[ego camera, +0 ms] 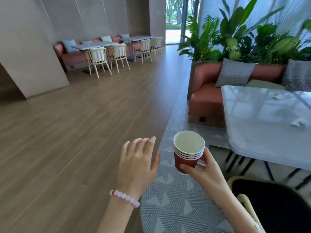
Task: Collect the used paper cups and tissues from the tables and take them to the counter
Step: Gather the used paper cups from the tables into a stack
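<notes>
Just right of my left hand [137,158], the stack of nested red paper cups with white rims [187,154] sat upright in my right hand [204,173]. The thumb lay across the lower wall in front and the fingers curled round the far side near the base. The left hand held nothing, its fingers straight and a little spread, close beside the stack but not touching it. The top cup looked empty. Beyond my right hand and off to its right, the glossy pale grey worktop [252,132] carried a crumpled white tissue [299,122], with a second scrap of tissue [277,95] farther back. I judged the cups light and thin-walled, easy to crush singly yet stiffer nested, so a gentle grip low on the wall suited them better than the rim. The tissues would be soft and nearly weightless, best pinched by fingertips.
</notes>
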